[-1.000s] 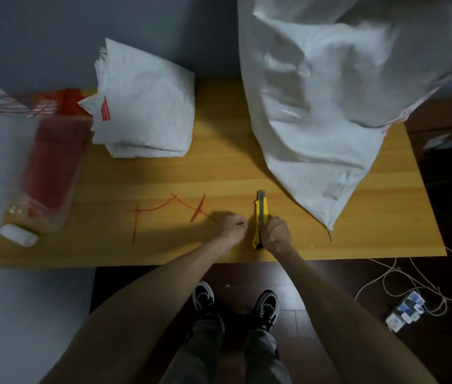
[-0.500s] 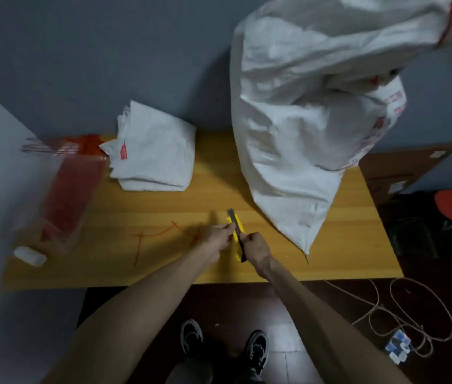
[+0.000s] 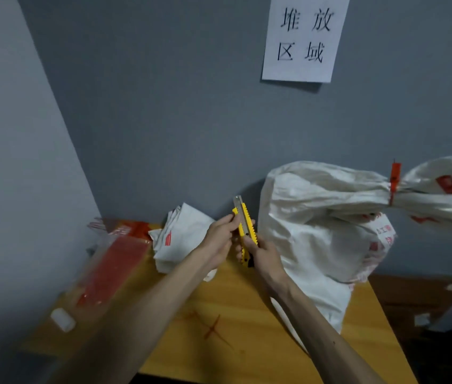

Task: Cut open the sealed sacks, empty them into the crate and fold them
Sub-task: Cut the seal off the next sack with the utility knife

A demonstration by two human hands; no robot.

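The right hand (image 3: 265,254) is curled round the lower half of a yellow knife (image 3: 247,234), held above the worktop (image 3: 247,350) with its blade out and pointing to about 12 o'clock. The left hand (image 3: 220,236) pinches the knife's upper end just below the blade, thumb and fingers closed on it. At 3 o'clock from the hands a full white sack (image 3: 316,245) stands on the worktop, its neck leaning toward 3 o'clock and bound by a red tie (image 3: 393,184). At 9 o'clock from the hands lies a pile of folded sacks (image 3: 183,239), with a clear box (image 3: 114,267) of red pieces further toward 8 o'clock. Loose red ties (image 3: 211,328) lie at 6 o'clock.
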